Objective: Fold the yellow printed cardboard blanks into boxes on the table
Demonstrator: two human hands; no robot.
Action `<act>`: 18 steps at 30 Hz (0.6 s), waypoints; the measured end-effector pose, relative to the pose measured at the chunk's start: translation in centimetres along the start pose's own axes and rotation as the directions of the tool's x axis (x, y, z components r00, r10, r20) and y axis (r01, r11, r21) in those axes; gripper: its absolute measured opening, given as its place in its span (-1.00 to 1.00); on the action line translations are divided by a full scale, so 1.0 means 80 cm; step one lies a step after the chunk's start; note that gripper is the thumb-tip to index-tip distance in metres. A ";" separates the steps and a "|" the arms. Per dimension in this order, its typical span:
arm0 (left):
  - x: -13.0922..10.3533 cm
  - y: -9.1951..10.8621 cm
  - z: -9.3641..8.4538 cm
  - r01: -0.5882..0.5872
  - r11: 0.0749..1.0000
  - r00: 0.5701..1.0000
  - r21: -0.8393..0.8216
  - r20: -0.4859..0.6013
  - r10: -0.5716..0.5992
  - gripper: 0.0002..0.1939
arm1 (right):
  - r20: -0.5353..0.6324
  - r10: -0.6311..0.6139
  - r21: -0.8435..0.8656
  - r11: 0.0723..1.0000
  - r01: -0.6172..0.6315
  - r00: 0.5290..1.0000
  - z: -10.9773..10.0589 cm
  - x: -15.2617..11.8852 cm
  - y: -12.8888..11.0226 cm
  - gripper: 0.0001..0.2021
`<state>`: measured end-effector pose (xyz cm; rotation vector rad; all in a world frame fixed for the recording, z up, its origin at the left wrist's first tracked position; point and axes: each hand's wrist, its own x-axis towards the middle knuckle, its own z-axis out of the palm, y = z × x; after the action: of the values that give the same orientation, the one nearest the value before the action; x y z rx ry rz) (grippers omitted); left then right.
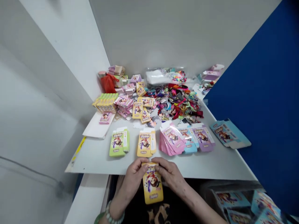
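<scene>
A yellow card box (153, 186) with a cartoon figure on its front is held upright at the table's near edge. My left hand (136, 174) pinches its top left corner, and my right hand (170, 175) grips the top right corner, thumbs on the front. Whatever the fingers do behind the box is hidden. Just beyond lie flat box blanks in piles: a green pile (119, 142), a yellow pile (146, 143), a fanned pink pile (172, 140), a blue pile (188, 140) and a purple pile (203, 139).
Filled yellow boxes (106, 102) stand in a row at the left, behind a pink box (105, 118). A heap of colourful hair ties (177, 102) covers the back. Blue blanks (230, 133) overhang the right edge. An open bag of blue boxes (233, 199) sits below right.
</scene>
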<state>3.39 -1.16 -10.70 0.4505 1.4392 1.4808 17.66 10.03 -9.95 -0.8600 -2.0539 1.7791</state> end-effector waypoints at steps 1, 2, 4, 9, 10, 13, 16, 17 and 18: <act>0.001 -0.002 0.000 0.010 1.000 1.000 0.014 0.008 -0.010 -0.66 | 0.031 0.001 -0.033 0.999 0.000 1.000 -0.001 0.001 -0.003 -0.69; 0.001 -0.005 0.000 0.016 1.000 1.000 0.025 0.010 -0.016 -0.66 | 0.064 0.009 -0.067 0.998 -0.005 0.998 -0.002 0.001 -0.006 -0.71; 0.002 -0.011 -0.001 0.020 0.999 1.000 0.045 0.000 -0.020 -0.65 | 0.111 0.031 -0.108 0.994 -0.019 0.993 -0.004 -0.001 -0.008 -0.74; 0.005 -0.005 -0.009 -0.070 0.978 0.983 0.194 -0.152 0.101 -0.65 | 0.198 0.153 0.018 0.987 -0.160 0.968 -0.020 0.017 -0.018 -0.81; 0.006 0.000 -0.011 -0.079 0.971 0.975 0.225 -0.187 0.123 -0.65 | 0.185 0.195 0.021 0.979 -0.202 0.963 -0.028 0.030 -0.027 -0.80; 0.007 0.015 -0.012 -0.053 0.970 0.960 0.235 -0.255 0.114 -0.66 | 0.011 0.209 0.063 0.976 -0.210 0.978 -0.060 0.087 -0.076 -0.75; 0.007 0.020 -0.008 -0.008 0.979 0.961 0.206 -0.267 0.064 -0.70 | -0.297 0.009 0.285 0.955 0.080 0.955 -0.082 0.154 -0.135 -0.66; 0.006 0.019 -0.007 0.002 0.980 0.963 0.200 -0.263 0.052 -0.72 | -0.334 -0.032 0.339 0.928 0.152 0.942 -0.083 0.172 -0.149 -0.60; 0.006 0.018 -0.006 0.007 0.981 0.965 0.196 -0.259 0.044 -0.73 | -0.328 -0.060 0.359 0.915 0.183 0.943 -0.080 0.186 -0.158 -0.58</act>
<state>2.27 -0.76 -9.70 0.3981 1.8054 1.4608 6.64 23.36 1.15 -0.8088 -1.4599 1.7624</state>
